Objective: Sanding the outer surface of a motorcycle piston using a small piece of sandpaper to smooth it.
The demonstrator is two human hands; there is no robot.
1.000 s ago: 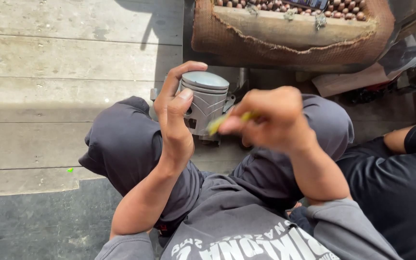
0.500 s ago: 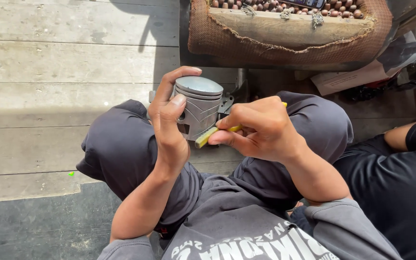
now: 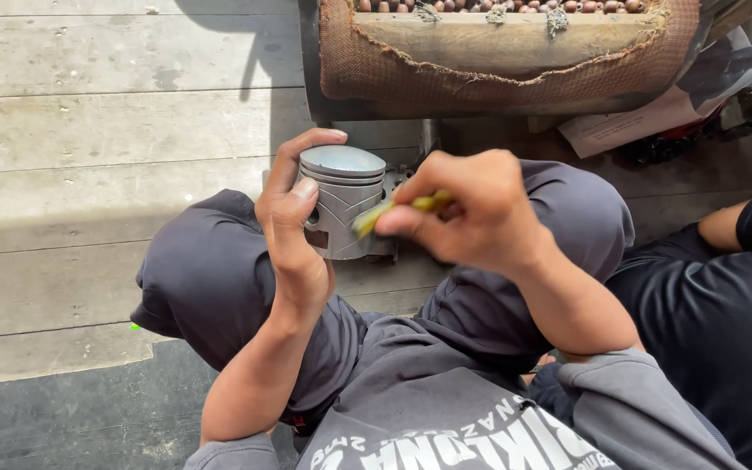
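My left hand [image 3: 293, 231] grips a grey metal piston [image 3: 341, 202], held upright above my knees with its flat crown on top. My right hand [image 3: 472, 209] is closed on a small yellow-green tool [image 3: 389, 213], whose tip touches the side of the piston. Both hands sit in front of my raised knees, which are covered by dark grey trousers [image 3: 211, 278]. The tool's far end is hidden inside my fist.
A burlap-wrapped wooden block [image 3: 506, 52] with small brown pieces on top lies ahead. The floor is grey wooden planks [image 3: 89, 130]. Another person's arm in a black sleeve [image 3: 741, 231] rests at the right. Paper [image 3: 628, 126] lies under the block.
My right hand moved left and down, then back up a little, rubbing the yellow-green tool against the piston's side. My left hand tilted the piston slightly and keeps holding it.
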